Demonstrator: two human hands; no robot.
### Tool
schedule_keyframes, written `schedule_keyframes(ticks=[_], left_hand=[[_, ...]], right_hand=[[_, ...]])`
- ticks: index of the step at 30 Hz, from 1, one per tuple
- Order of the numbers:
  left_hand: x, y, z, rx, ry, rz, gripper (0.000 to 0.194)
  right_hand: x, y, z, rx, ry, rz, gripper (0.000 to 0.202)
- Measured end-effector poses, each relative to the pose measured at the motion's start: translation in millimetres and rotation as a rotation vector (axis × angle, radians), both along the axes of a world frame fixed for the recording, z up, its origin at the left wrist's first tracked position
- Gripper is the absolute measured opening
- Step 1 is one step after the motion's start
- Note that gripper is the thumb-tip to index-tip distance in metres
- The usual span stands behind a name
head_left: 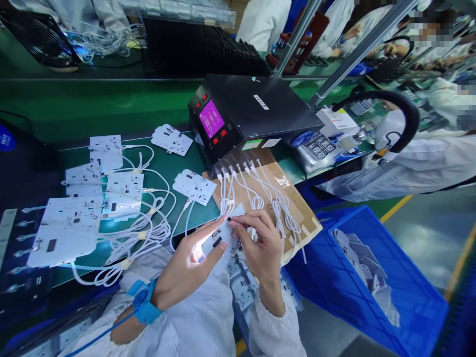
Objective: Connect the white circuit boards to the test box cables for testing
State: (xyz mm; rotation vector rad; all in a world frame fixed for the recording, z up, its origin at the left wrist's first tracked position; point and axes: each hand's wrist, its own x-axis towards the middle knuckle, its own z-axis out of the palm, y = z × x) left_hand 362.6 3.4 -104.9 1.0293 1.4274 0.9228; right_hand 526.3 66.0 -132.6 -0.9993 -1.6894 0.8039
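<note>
My left hand [197, 260], with a blue wrist strap [145, 302], grips a white circuit board [213, 244] between thumb and fingers. A bright light falls on the palm side of its thumb. My right hand [260, 238] pinches at the board's upper edge, where a small dark part [229, 218] shows at the fingertips; its kind is too small to tell. Just beyond the hands, white cables [256, 201] run out of a black tester [256, 109] with a lit magenta screen. A white board [195, 186] with a cable plugged in lies on the bench to the left.
Several cabled boards [67, 230] and coiled white cables [145, 235] cover the left bench. Another board [172, 139] lies behind. At right stands a blue bin [405, 277] with white boards inside. More boards [243, 292] sit below my hands. A co-worker's sleeve [420, 163] is at right.
</note>
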Motion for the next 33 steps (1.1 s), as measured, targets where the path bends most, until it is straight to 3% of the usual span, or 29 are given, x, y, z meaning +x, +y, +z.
schedule_keyframes(ticks=[12,18,23,29,33], left_hand=[[2.3,-0.3,-14.8,0.084,0.040,-0.093,0.050],[1.9,2.3,-8.8,0.050,0.030,-0.079,0.053],[5.3,5.0,-7.9,-0.003,0.006,-0.056,0.053],[8.5,3.8,-15.7,0.142,0.041,-0.075,0.051],[9.7,2.6,-16.9,0.167,0.043,-0.082,0.050]], right_hand=[[4.2,-0.5,0.7,0.099,-0.104,-0.014,0.017],[9.7,-2.6,-2.3,0.011,-0.144,0.031,0.021],[11.4,-9.6,-14.6,-0.090,-0.032,0.026,0.024],[5.7,-12.7,-18.0,0.096,-0.170,-0.091,0.020],[4.5,-13.7,-17.5,0.104,-0.171,-0.096,0.022]])
